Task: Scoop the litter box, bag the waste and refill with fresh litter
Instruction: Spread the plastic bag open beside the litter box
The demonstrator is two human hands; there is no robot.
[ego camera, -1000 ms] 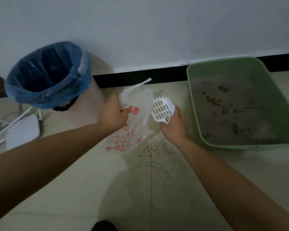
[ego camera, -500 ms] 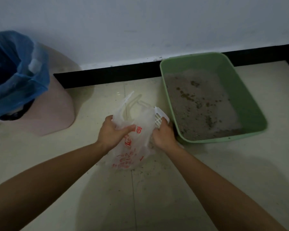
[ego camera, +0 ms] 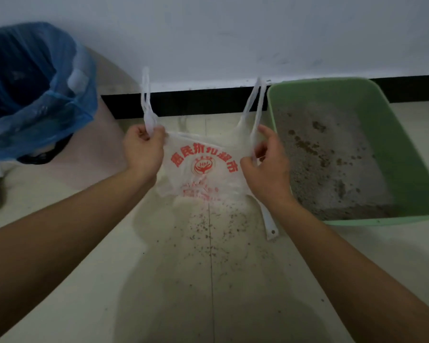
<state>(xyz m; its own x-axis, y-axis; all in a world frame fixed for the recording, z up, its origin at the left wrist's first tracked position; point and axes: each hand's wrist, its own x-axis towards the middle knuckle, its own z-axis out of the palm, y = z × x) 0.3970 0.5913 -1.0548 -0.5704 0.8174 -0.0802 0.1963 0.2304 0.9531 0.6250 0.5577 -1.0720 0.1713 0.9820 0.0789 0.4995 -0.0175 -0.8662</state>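
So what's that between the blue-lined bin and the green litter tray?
In the head view, a white plastic bag with red print, gripped near its handles by the left hand and right hand. Below it, spilled litter grains speckle the floor.

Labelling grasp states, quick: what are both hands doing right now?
Left hand: closed, pinching the plastic bag at its left handle.
Right hand: closed, pinching its right handle.

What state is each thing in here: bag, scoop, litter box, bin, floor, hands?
Plastic bag, stretched between both hands, handles standing up.
Left hand, grips the bag's left side.
Right hand, pinches the bag's right side.
Scoop, only its handle shows, under the right wrist.
Litter box, holds soiled litter.
Bin, open, lined blue.
Floor, strewn with litter grains.
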